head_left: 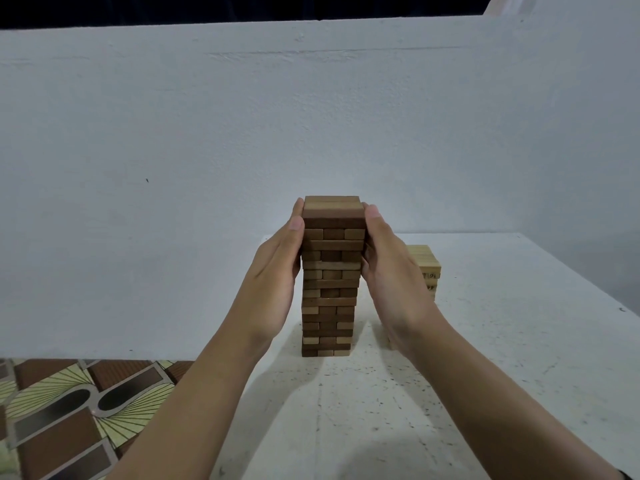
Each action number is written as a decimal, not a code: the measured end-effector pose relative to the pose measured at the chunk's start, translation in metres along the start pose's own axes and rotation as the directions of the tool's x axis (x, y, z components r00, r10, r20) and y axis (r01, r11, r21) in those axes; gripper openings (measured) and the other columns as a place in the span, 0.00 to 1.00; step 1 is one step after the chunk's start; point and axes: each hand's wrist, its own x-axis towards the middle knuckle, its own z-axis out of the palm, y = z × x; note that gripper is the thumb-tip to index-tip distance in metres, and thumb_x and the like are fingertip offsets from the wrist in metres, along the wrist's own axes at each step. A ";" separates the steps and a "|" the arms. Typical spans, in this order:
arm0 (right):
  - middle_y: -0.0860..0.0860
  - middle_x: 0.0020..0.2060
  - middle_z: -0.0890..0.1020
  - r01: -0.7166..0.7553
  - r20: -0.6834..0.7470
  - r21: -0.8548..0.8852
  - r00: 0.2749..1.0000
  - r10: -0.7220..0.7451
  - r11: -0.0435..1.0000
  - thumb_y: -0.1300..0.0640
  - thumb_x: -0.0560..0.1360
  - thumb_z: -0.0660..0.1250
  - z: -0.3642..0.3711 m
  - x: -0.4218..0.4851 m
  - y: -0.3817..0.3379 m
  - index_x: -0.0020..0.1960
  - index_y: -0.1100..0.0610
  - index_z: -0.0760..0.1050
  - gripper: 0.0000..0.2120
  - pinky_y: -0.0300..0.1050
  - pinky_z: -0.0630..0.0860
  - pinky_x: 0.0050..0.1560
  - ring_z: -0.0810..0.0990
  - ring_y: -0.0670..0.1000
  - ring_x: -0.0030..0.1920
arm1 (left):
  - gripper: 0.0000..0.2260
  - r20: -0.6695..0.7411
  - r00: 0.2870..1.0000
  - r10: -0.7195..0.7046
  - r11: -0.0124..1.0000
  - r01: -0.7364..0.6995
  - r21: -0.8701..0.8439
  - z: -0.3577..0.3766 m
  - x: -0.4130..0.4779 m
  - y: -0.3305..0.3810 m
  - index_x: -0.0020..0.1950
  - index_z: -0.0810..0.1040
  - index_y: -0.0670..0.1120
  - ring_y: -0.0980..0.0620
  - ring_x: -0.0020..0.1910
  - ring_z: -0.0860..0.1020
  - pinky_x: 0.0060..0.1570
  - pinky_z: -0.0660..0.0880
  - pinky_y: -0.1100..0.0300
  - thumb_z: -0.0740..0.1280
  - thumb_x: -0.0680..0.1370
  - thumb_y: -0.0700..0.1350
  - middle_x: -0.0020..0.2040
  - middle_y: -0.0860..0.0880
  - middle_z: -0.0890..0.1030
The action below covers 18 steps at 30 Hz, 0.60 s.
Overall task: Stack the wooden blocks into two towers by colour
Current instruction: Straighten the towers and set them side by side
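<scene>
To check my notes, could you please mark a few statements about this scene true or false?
1. The left hand and the right hand both touch the dark tower near its top. True.
2. A pale tower stands on the white table. True.
3. The pale tower is taller than the dark tower. False: it is clearly shorter.
4. The pale tower stands left of the dark tower. False: it stands to the right, partly behind the right hand.

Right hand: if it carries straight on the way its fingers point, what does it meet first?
The right hand already touches the right side of the dark tower; further on, likely only the white wall, though depth is unclear.
</scene>
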 end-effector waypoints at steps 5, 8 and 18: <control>0.38 0.59 0.83 -0.018 -0.001 0.019 1.000 0.018 1.000 0.37 0.84 0.47 -0.002 -0.005 0.004 0.59 0.37 0.80 0.23 0.51 0.68 0.73 0.78 0.39 0.64 | 0.28 -0.006 0.998 -0.059 0.998 0.059 0.026 -0.004 -0.003 -0.009 0.80 0.64 0.57 0.63 0.77 0.63 0.79 0.57 0.50 0.54 0.81 0.64 0.76 0.61 0.70; 0.36 0.60 0.82 -0.056 0.017 0.006 0.998 0.055 0.998 0.34 0.83 0.45 -0.003 -0.010 0.009 0.57 0.33 0.80 0.24 0.53 0.66 0.75 0.76 0.40 0.66 | 0.25 0.007 0.996 -0.088 0.996 0.088 0.013 -0.003 -0.010 -0.013 0.76 0.71 0.59 0.62 0.75 0.67 0.78 0.59 0.50 0.52 0.82 0.63 0.73 0.61 0.74; 0.41 0.58 0.84 -0.103 0.067 0.058 0.993 0.099 0.993 0.34 0.83 0.44 -0.001 -0.011 0.014 0.61 0.41 0.80 0.28 0.50 0.71 0.70 0.81 0.41 0.61 | 0.22 0.029 0.991 -0.127 0.992 0.127 0.001 0.006 -0.017 -0.012 0.66 0.79 0.60 0.58 0.68 0.76 0.73 0.67 0.48 0.49 0.84 0.61 0.65 0.57 0.82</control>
